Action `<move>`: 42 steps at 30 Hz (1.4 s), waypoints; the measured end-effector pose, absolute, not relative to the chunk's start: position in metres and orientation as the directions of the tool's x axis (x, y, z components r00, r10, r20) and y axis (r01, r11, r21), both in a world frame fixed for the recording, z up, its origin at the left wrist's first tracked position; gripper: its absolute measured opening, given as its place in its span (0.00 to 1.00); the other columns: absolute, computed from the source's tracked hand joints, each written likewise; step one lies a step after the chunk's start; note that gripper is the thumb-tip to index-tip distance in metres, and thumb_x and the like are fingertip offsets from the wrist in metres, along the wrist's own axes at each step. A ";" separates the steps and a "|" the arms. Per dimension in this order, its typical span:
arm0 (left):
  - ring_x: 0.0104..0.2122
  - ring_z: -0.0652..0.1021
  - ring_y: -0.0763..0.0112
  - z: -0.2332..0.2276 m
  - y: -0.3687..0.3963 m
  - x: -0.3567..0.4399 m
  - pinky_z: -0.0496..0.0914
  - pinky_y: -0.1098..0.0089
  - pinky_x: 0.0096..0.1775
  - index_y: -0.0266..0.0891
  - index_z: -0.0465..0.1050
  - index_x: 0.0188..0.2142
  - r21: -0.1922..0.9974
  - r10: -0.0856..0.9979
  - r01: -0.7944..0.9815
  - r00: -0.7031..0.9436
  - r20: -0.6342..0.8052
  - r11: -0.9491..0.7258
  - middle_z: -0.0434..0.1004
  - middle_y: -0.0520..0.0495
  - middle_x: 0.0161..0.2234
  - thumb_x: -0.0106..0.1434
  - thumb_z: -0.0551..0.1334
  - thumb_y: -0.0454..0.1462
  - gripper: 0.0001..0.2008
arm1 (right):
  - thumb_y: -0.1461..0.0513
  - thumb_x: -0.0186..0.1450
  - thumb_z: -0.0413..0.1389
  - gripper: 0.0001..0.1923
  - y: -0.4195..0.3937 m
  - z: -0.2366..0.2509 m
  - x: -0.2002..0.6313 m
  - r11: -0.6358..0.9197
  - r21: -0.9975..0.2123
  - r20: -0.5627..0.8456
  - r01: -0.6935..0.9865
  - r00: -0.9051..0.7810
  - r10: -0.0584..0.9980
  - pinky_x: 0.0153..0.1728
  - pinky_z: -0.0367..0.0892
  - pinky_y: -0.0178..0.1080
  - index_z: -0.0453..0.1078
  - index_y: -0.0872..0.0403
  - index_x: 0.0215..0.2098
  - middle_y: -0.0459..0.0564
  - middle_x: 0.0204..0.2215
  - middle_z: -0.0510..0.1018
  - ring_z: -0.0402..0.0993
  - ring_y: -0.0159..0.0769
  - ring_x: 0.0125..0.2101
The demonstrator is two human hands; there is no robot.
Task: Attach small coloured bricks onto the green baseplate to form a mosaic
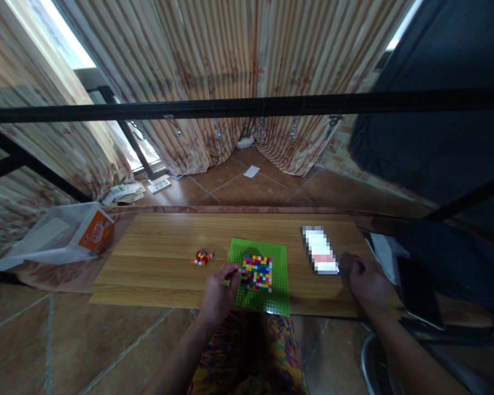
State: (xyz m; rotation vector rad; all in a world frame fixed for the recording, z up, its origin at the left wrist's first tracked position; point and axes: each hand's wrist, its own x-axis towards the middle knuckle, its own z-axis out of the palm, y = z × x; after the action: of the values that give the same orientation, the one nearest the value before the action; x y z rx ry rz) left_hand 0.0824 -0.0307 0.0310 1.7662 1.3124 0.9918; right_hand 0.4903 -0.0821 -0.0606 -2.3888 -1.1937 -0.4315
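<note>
My left hand (219, 292) is closed in a pinch at the left edge of the green studded baseplate (280, 280). A small pinkish toy brick (240, 270) shows at its fingertips, beside the block of many-coloured bricks (258, 273) set on the plate. Left of the plate, a small heap of loose bricks (201, 257) lies on the wooden table. My right hand (369, 284) rests at the table's right end with its fingers curled in. It is just right of a phone (320, 250) whose screen is pixelated; nothing shows in that hand.
The low wooden table (156, 263) spans the view. A clear plastic bin (61, 233) with an orange label stands at its left. A black bar (247, 106) crosses above, before the curtains (214, 55). A dark tablet-like slab (420, 293) lies at right.
</note>
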 end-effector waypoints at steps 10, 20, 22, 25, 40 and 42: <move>0.42 0.78 0.63 0.034 -0.013 0.111 0.72 0.59 0.48 0.44 0.81 0.34 0.756 0.908 0.502 0.237 0.347 -0.420 0.80 0.45 0.38 0.63 0.63 0.39 0.06 | 0.55 0.67 0.47 0.18 -0.082 -0.059 0.489 -0.512 -0.252 0.453 0.821 0.567 0.688 0.31 0.58 0.37 0.75 0.58 0.38 0.55 0.32 0.76 0.69 0.38 0.31; 0.45 0.76 0.64 0.017 -0.004 0.121 0.71 0.59 0.51 0.45 0.81 0.33 0.828 0.931 0.426 0.155 0.331 -0.365 0.76 0.45 0.42 0.61 0.64 0.37 0.05 | 0.57 0.67 0.47 0.16 -0.082 -0.051 0.483 -0.525 -0.258 0.434 0.811 0.583 0.687 0.29 0.57 0.36 0.75 0.57 0.38 0.55 0.32 0.75 0.69 0.37 0.30; 0.45 0.76 0.64 0.015 -0.002 0.121 0.71 0.60 0.51 0.44 0.81 0.32 0.851 0.941 0.402 0.145 0.307 -0.339 0.76 0.45 0.42 0.61 0.64 0.37 0.05 | 0.57 0.67 0.47 0.16 -0.082 -0.051 0.483 -0.523 -0.259 0.437 0.812 0.581 0.686 0.30 0.58 0.37 0.75 0.56 0.38 0.54 0.32 0.75 0.69 0.37 0.31; 0.45 0.76 0.64 0.013 -0.002 0.121 0.71 0.60 0.52 0.44 0.80 0.31 0.874 0.950 0.372 0.146 0.276 -0.312 0.76 0.46 0.42 0.60 0.64 0.36 0.04 | 0.57 0.66 0.48 0.16 -0.082 -0.053 0.485 -0.513 -0.262 0.450 0.818 0.573 0.685 0.31 0.60 0.37 0.75 0.57 0.38 0.55 0.33 0.76 0.70 0.38 0.32; 0.40 0.77 0.66 0.019 0.000 0.124 0.71 0.63 0.48 0.40 0.73 0.30 0.924 0.966 0.287 0.126 0.224 -0.252 0.78 0.47 0.36 0.59 0.61 0.33 0.03 | 0.56 0.66 0.47 0.18 -0.083 -0.058 0.490 -0.522 -0.257 0.447 0.813 0.579 0.682 0.31 0.60 0.39 0.75 0.58 0.39 0.56 0.32 0.75 0.70 0.40 0.32; 0.40 0.77 0.66 0.016 0.000 0.124 0.71 0.64 0.47 0.40 0.73 0.33 0.937 0.975 0.274 0.104 0.194 -0.216 0.78 0.47 0.36 0.58 0.62 0.33 0.02 | 0.56 0.66 0.47 0.18 -0.083 -0.057 0.490 -0.520 -0.253 0.444 0.816 0.576 0.687 0.31 0.60 0.39 0.75 0.58 0.40 0.56 0.33 0.76 0.70 0.40 0.32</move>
State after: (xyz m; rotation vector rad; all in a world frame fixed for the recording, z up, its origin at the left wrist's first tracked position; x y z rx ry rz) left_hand 0.1240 -0.0004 0.0159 1.6146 1.2541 1.1539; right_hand 0.4897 -0.0829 -0.0575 -2.3753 -1.2078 -0.4027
